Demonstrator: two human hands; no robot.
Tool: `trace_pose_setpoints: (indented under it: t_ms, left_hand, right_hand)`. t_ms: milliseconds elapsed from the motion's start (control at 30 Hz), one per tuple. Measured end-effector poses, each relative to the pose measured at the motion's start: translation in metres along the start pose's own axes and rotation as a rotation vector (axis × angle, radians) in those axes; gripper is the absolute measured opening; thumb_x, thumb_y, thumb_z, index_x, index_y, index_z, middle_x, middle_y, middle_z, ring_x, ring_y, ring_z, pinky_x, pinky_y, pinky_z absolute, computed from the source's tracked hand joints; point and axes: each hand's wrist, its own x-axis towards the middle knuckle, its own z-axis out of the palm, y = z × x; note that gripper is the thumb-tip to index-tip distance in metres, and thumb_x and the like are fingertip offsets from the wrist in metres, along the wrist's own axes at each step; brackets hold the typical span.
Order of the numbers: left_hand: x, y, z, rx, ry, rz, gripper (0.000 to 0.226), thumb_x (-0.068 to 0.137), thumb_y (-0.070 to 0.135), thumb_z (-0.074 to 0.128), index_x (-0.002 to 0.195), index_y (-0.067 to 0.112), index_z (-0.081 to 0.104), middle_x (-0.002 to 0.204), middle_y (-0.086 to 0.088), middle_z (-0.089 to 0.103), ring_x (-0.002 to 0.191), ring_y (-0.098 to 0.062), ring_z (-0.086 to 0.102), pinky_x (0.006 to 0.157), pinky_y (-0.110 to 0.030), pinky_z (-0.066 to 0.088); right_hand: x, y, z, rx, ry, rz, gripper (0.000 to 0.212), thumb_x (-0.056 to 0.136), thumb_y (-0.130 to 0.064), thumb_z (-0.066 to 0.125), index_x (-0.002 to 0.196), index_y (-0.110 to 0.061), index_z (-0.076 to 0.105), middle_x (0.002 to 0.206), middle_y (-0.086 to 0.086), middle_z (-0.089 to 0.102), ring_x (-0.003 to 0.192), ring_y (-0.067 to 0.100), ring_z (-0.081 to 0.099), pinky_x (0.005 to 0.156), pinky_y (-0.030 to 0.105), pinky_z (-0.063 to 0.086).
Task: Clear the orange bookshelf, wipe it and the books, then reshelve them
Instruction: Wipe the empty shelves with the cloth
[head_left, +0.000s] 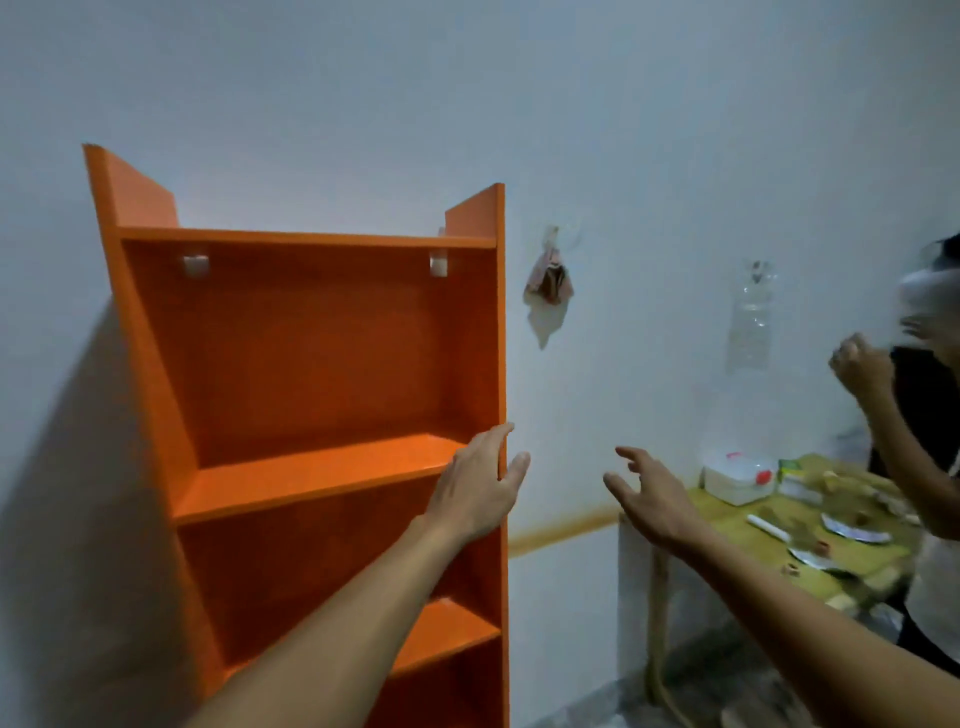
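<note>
The orange bookshelf (311, 364) stands against the white wall at the left, and its visible shelves hold nothing. No books or cloth are in view. My left hand (480, 483) is at the front edge of the shelf's right side panel. Its straight fingers lie against the panel's inner face and its thumb sits on the outer side. To the right of the shelf, my right hand (649, 499) hovers in the air with fingers spread, touching nothing.
A small wooden table (737, 525) at the right carries a white box (737, 480), papers and small items. Another person (914, 415) stands at the far right with a raised fist. A plastic bag (548, 283) and a clear bottle (750, 322) hang on the wall.
</note>
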Motion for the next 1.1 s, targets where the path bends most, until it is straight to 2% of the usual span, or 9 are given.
trace_pose_setpoints:
  t_ms: [267,367,533,633,733,800,867,1000,1100]
  left_hand:
    - [0.119,0.055,-0.005,0.001,0.128,0.150,0.054,0.103,0.044,0.043,0.153,0.026,0.034,0.156,0.002,0.042,0.143,-0.018,0.039,0.114,-0.038,0.033]
    - [0.184,0.065,0.003,0.004,0.191,0.168,0.050,0.103,0.033,0.044,0.152,0.026,0.035,0.152,-0.003,0.046,0.139,-0.023,0.044,0.112,-0.041,0.038]
    - [0.305,0.072,0.030,-0.124,0.332,0.082,0.053,0.100,0.010,0.045,0.150,0.028,0.039,0.141,-0.005,0.055,0.130,-0.024,0.051,0.096,-0.024,0.036]
    - [0.373,0.058,0.042,-0.101,0.363,-0.014,0.055,0.097,0.004,0.042,0.147,0.027,0.042,0.142,-0.007,0.054,0.130,-0.028,0.051,0.096,-0.029,0.039]
    - [0.435,0.039,0.043,0.013,0.356,-0.090,0.060,0.093,0.004,0.041,0.148,0.026,0.040,0.145,-0.009,0.050,0.130,-0.031,0.049,0.102,-0.040,0.043]
    - [0.469,0.032,0.044,0.124,0.314,-0.068,0.059,0.094,0.009,0.045,0.150,0.024,0.038,0.146,-0.011,0.047,0.132,-0.032,0.047,0.106,-0.044,0.042]
    - [0.498,0.026,0.044,0.263,0.262,-0.012,0.059,0.094,0.012,0.049,0.151,0.024,0.038,0.146,-0.010,0.046,0.133,-0.031,0.045,0.105,-0.046,0.043]
    - [0.550,0.009,0.046,0.497,0.244,0.051,0.059,0.089,0.011,0.055,0.145,0.026,0.046,0.143,-0.006,0.051,0.130,-0.032,0.045,0.103,-0.046,0.043]
    - [0.575,-0.001,0.049,0.566,0.269,0.075,0.050,0.095,0.016,0.047,0.143,0.028,0.049,0.142,-0.005,0.053,0.128,-0.032,0.044,0.104,-0.046,0.042]
  right_hand:
    - [0.117,-0.019,-0.042,0.124,0.135,-0.127,0.050,0.101,-0.035,0.051,0.145,-0.014,0.042,0.145,0.012,0.049,0.132,0.025,0.047,0.104,0.036,0.038]
    - [0.182,-0.018,-0.044,0.169,0.160,-0.180,0.050,0.101,-0.035,0.051,0.145,-0.013,0.041,0.146,0.010,0.048,0.133,0.023,0.047,0.104,0.034,0.038]
    - [0.298,-0.005,-0.044,0.266,0.172,-0.233,0.049,0.100,-0.034,0.053,0.144,-0.015,0.043,0.144,0.009,0.051,0.131,0.021,0.047,0.106,0.036,0.040]
    - [0.366,0.002,-0.038,0.283,0.155,-0.278,0.049,0.098,-0.033,0.056,0.142,-0.017,0.044,0.144,0.006,0.051,0.130,0.020,0.048,0.107,0.037,0.041]
    - [0.428,0.003,-0.028,0.325,0.177,-0.350,0.049,0.096,-0.028,0.060,0.141,-0.017,0.046,0.139,0.002,0.054,0.123,0.016,0.050,0.096,0.025,0.039]
    - [0.464,0.001,-0.020,0.362,0.199,-0.436,0.053,0.094,-0.021,0.064,0.143,-0.017,0.045,0.128,-0.008,0.055,0.110,0.005,0.048,0.086,0.012,0.032]
    - [0.498,-0.004,-0.013,0.388,0.225,-0.516,0.062,0.090,-0.019,0.068,0.146,-0.021,0.042,0.119,-0.016,0.050,0.108,-0.001,0.044,0.086,0.007,0.031]
    - [0.564,-0.001,0.011,0.247,0.219,-0.554,0.082,0.080,-0.048,0.068,0.150,-0.036,0.026,0.144,-0.005,0.047,0.131,0.016,0.043,0.104,0.041,0.042]
    - [0.589,0.004,0.019,0.031,0.262,-0.526,0.081,0.084,-0.045,0.063,0.152,-0.039,0.020,0.146,-0.002,0.046,0.129,0.024,0.045,0.098,0.047,0.045]
